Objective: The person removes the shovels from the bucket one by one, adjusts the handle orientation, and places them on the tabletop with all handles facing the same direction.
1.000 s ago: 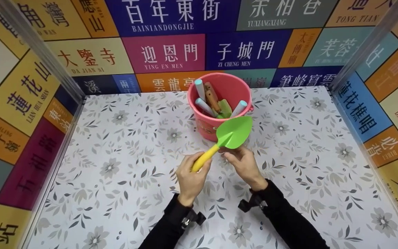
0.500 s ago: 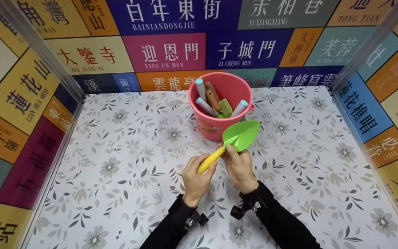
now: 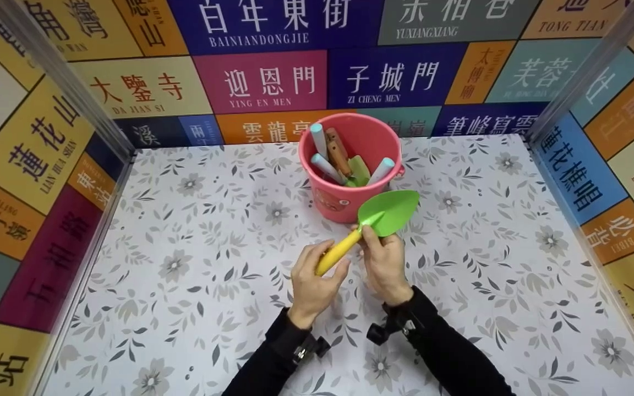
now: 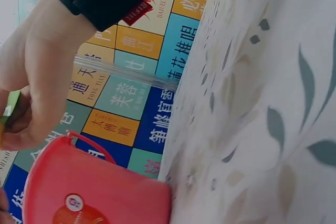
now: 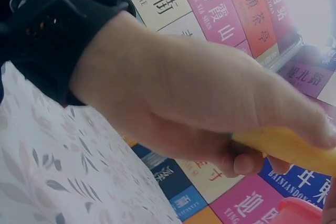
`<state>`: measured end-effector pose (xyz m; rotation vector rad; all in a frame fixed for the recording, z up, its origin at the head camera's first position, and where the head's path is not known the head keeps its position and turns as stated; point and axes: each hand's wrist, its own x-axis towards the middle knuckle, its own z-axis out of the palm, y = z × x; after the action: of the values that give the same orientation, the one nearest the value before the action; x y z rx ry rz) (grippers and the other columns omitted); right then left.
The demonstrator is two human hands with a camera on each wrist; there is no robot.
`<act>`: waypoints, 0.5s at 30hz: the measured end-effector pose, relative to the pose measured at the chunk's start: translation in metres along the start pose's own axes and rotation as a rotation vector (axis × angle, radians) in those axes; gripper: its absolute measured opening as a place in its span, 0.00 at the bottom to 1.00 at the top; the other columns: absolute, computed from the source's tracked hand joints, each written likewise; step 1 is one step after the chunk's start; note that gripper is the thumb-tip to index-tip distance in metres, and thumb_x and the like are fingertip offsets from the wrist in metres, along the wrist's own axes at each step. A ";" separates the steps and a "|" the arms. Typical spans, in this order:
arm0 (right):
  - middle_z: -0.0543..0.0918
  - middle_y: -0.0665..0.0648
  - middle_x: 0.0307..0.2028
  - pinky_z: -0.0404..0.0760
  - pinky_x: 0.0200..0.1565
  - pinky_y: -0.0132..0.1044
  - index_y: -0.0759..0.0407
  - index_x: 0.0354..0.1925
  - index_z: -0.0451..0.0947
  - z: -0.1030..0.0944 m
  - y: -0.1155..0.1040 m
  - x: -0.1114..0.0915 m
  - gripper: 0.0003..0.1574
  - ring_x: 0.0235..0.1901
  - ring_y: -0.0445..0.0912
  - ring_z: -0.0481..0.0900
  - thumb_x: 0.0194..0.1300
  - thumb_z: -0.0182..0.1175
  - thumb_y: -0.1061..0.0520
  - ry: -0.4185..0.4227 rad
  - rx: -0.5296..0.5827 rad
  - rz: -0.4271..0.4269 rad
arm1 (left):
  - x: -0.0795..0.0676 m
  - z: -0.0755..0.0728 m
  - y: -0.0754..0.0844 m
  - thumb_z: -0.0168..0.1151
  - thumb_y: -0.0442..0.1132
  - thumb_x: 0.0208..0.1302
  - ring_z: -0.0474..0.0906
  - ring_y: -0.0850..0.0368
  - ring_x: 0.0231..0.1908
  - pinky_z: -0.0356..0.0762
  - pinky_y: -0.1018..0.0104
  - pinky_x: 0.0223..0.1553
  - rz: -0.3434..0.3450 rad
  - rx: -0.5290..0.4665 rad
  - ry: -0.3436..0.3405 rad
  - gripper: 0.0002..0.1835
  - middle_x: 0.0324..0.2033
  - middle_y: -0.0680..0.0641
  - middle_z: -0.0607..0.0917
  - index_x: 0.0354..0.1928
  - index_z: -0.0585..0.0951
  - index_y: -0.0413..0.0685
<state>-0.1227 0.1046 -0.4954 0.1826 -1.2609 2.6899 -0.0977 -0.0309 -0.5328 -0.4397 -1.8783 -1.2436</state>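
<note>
A toy trowel with a green blade (image 3: 389, 212) and a yellow handle (image 3: 339, 253) is held slanted over the table. My left hand (image 3: 312, 281) has its fingers curled loosely round the handle's lower end, its thumb standing slightly off. In the right wrist view, the left hand (image 5: 194, 85) has the yellow handle (image 5: 286, 148) between thumb and fingers. My right hand (image 3: 386, 264) pinches the trowel where blade and handle meet, its thumb on the blade's base. The left wrist view shows that right hand (image 4: 44, 82) beside a sliver of green blade (image 4: 10, 103).
Just beyond the hands stands a pink bucket (image 3: 333, 203) by the back wall. Inside are several white sticks with pale blue ends (image 3: 317, 129), a brown piece with holes (image 3: 339, 157) and a green piece (image 3: 358, 170). Lettered panels enclose the flower-patterned table (image 3: 212, 330).
The trowel has moved slightly right and towards the person. My right hand's thumb has come up onto the blade's base. The left thumb has eased away from the handle.
</note>
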 end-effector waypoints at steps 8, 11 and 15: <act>0.86 0.58 0.36 0.83 0.46 0.34 0.72 0.43 0.80 -0.015 -0.015 0.012 0.06 0.39 0.44 0.84 0.71 0.57 0.69 -0.196 -0.377 0.098 | 0.025 -0.026 -0.006 0.67 0.45 0.64 0.79 0.47 0.34 0.79 0.59 0.35 -0.050 -0.083 -0.065 0.26 0.44 0.42 0.85 0.58 0.79 0.32; 0.85 0.58 0.36 0.81 0.42 0.32 0.77 0.45 0.79 -0.021 -0.020 0.013 0.09 0.37 0.42 0.82 0.71 0.59 0.69 -0.354 -0.580 0.145 | 0.032 -0.035 -0.010 0.69 0.37 0.60 0.80 0.47 0.38 0.80 0.59 0.39 -0.081 -0.131 -0.125 0.27 0.46 0.40 0.84 0.60 0.77 0.30; 0.84 0.58 0.36 0.80 0.40 0.32 0.75 0.49 0.80 -0.024 -0.023 0.014 0.13 0.35 0.43 0.80 0.69 0.62 0.65 -0.532 -0.799 0.173 | 0.038 -0.042 -0.012 0.71 0.28 0.56 0.81 0.46 0.41 0.83 0.57 0.43 -0.189 -0.219 -0.216 0.29 0.48 0.37 0.84 0.61 0.76 0.28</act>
<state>-0.1324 0.1388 -0.4911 0.7229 -2.4785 2.0786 -0.1098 -0.0788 -0.5026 -0.5405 -2.0084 -1.5915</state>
